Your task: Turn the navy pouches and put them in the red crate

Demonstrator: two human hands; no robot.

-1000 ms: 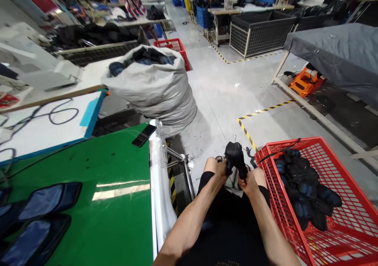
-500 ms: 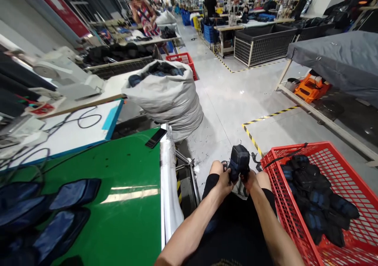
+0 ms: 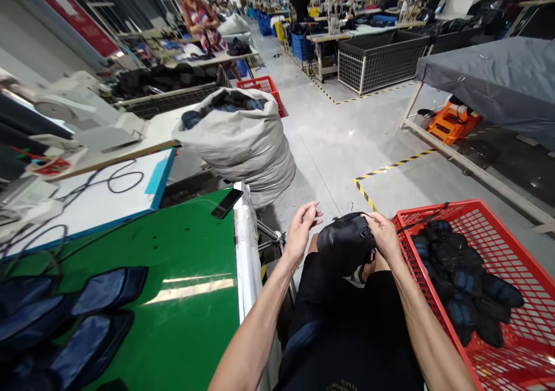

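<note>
A small black pouch [image 3: 344, 242] rests over my lap, above my knees. My right hand [image 3: 384, 235] grips its right end with fingers curled over the top. My left hand [image 3: 303, 226] hovers just left of the pouch, fingers bunched loosely and holding nothing that I can see. To my right stands a red plastic crate [image 3: 515, 345] with several black and navy pouches [image 3: 459, 290] piled inside. On the green table [image 3: 173, 304] at my left lie flat navy pouches [image 3: 91, 310].
A black phone [image 3: 226, 202] lies at the green table's far corner. A full white sack [image 3: 240, 142] stands beyond it. Sewing machine and cables sit on the white bench [image 3: 99, 197]. Yellow-black floor tape [image 3: 390, 165], a grey-covered table and wire bins lie ahead; people work far off.
The pouch has come up from between my knees and turned flat over my lap. My left hand has let go of it and lifted to the left; the right still holds it.
</note>
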